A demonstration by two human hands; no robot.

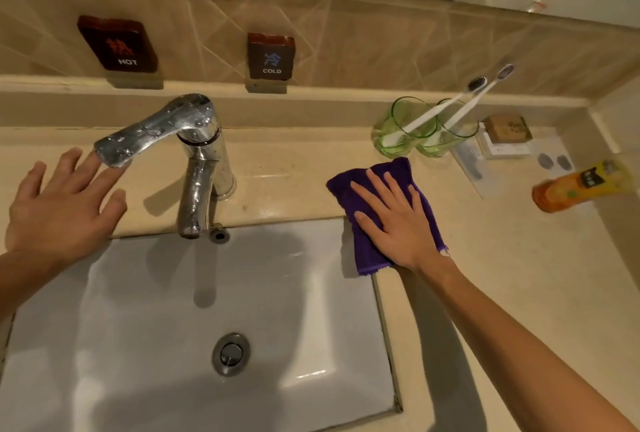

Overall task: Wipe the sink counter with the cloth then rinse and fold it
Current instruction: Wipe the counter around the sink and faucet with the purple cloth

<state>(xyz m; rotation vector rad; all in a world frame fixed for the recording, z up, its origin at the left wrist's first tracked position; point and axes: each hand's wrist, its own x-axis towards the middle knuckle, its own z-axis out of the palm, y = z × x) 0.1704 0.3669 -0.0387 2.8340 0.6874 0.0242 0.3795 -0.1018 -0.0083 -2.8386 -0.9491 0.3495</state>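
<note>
So the right hand [394, 220] is flat on the purple cloth [377, 217], fingers spread and pressing down rather than gripping, on the counter [485, 258] just right of the sink [194, 310]. The cloth's long side runs roughly 11 to 5 o'clock, same way as the fingers. The glasses [408, 130] sit close at 12, so I'd guess the wipe goes toward 5. The left hand [65, 203] is open, fingers wide, by the tap [180, 144].
</note>
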